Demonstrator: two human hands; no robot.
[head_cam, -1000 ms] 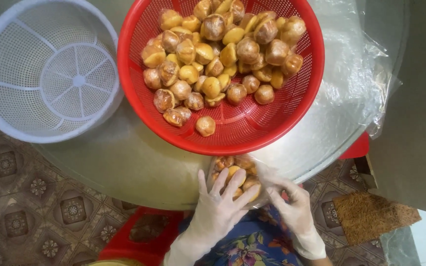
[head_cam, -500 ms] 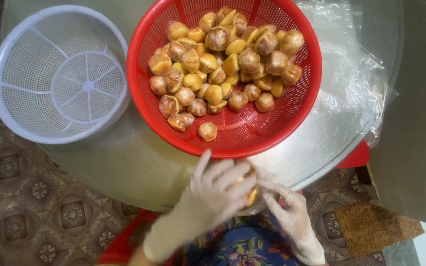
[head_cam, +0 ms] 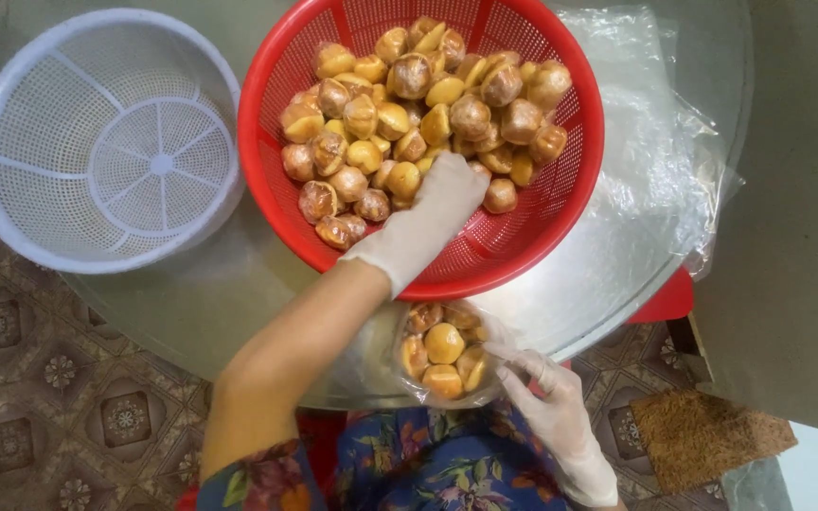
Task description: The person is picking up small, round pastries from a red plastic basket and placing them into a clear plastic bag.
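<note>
My left hand (head_cam: 433,222) reaches into the red basket (head_cam: 560,227), grip state hidden; I take few buns (head_cam: 409,76). Right hand (head_cam: 551,407) pinches the bag (head_cam: 447,355) open.

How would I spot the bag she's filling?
Start at the red basket of buns on the round table. At the table's near edge, her right hand holds a clear bag. Unlike the flat plastic sheets, it bulges with buns.

Left hand's (head_cam: 433,220) fingertips hidden among buns (head_cam: 409,104); grip perhaps closed.
</note>
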